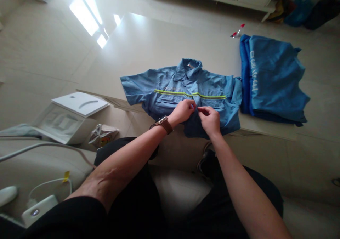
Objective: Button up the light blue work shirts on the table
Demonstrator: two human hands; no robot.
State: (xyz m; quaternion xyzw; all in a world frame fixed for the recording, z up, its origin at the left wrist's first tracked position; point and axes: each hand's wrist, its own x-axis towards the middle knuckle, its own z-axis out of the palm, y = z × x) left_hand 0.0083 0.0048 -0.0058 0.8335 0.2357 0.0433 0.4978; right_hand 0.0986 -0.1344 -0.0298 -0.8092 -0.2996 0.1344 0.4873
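Note:
A blue short-sleeved work shirt point(164, 81) with a yellow-and-grey stripe across the chest lies front up on the low table, collar away from me. Its lower part hangs over the table's near edge. My left hand point(183, 111), with a watch on the wrist, pinches the front placket just below the stripe. Close beside it, my right hand point(209, 120) has its thumb and forefinger together at the other side of the placket. The small part between the fingertips is too fine to make out.
Folded blue garments point(276, 79) with white lettering are stacked at the table's point(159, 37) right end, near red-capped pens point(240, 30). A white box point(79, 104) and a crumpled bag point(103, 134) stand at left. A power bank point(39, 210) with a cable lies on the sofa.

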